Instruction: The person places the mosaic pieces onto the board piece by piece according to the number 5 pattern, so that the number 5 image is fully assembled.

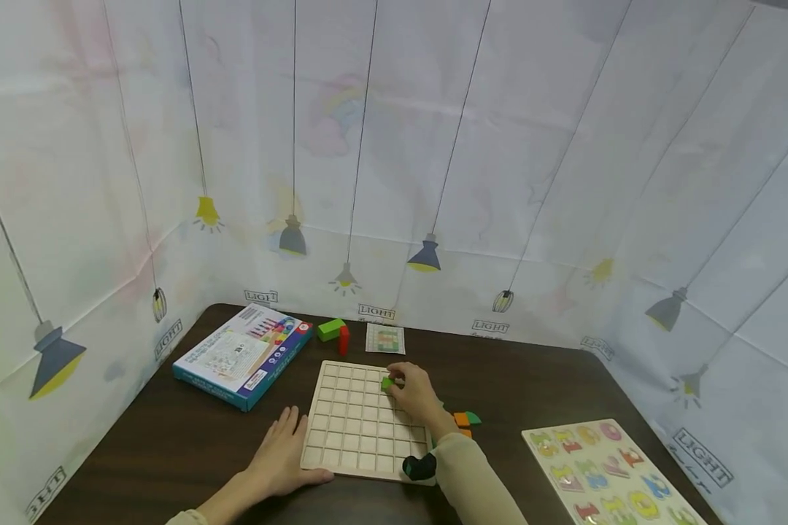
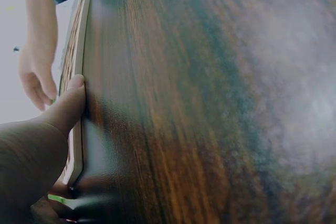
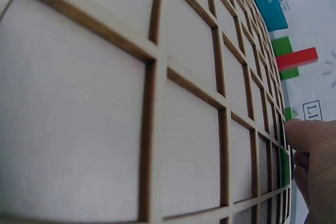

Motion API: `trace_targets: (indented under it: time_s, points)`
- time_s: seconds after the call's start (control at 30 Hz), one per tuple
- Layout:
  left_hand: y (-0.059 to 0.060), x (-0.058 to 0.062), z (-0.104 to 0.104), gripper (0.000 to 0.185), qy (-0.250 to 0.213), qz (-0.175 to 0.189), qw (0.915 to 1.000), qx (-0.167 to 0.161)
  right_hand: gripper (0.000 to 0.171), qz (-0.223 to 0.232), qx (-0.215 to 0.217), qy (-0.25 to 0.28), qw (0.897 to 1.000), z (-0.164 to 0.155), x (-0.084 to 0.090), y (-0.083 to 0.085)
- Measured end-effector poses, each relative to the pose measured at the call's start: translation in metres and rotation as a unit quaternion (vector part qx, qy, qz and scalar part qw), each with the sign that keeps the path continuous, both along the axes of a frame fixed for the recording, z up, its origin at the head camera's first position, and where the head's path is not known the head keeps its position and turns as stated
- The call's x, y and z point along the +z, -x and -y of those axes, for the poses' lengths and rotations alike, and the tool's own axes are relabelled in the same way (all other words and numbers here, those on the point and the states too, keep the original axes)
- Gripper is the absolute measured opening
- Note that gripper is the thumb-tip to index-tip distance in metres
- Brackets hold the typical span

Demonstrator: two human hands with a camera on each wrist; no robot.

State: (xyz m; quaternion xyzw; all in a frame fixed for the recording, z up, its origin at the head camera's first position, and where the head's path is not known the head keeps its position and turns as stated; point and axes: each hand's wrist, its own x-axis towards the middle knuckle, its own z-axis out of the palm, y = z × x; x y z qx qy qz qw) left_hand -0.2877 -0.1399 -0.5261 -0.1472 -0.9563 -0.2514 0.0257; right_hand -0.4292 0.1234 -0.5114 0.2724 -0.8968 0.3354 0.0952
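Observation:
A wooden grid board (image 1: pixel 351 419) with square cells lies flat on the dark table. Over its far right part, my right hand (image 1: pixel 415 394) pinches a small green block (image 1: pixel 386 383) between thumb and fingers. Whether the block touches the board, I cannot tell. My left hand (image 1: pixel 277 456) rests at the near left corner of the board, fingers extended along the left side. In the left wrist view, the left thumb (image 2: pixel 71 100) presses against the board's edge (image 2: pixel 80 51). From the right wrist, the right hand (image 3: pixel 317 153) shows beyond the rows of cells.
Behind the board stand a green block (image 1: pixel 330 329) and a red block (image 1: pixel 344 340), beside a small pattern card (image 1: pixel 385 339). A puzzle box (image 1: pixel 246 354) lies left. Orange pieces (image 1: pixel 462 419) and a green piece (image 1: pixel 473 418) sit right, with a picture puzzle board (image 1: pixel 604 467) farther right.

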Motion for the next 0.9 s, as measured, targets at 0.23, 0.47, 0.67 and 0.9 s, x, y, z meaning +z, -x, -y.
trace_targets:
  time_s: [0.23,0.47,0.67,0.9]
  points:
    - [-0.0024,0.0013,-0.0013,0.111,0.006,0.006,1.0,-0.003,0.033,0.003,0.004,-0.016,1.0,-0.0006,-0.0009,0.0002]
    - [-0.0012,0.0024,0.0011,0.111,0.014,0.008,0.9999,0.002,0.035,0.011,0.002,-0.019,1.0,0.0007,-0.0031,0.0044]
    - [-0.0013,0.003,0.0002,0.11,0.009,0.012,0.9999,0.003,0.035,0.012,0.006,-0.018,1.0,-0.0005,-0.0056,0.0055]
    - [-0.0025,0.004,0.0002,0.11,0.007,0.008,0.9999,0.003,0.034,-0.005,0.009,-0.016,1.0,-0.0001,-0.0077,0.0053]
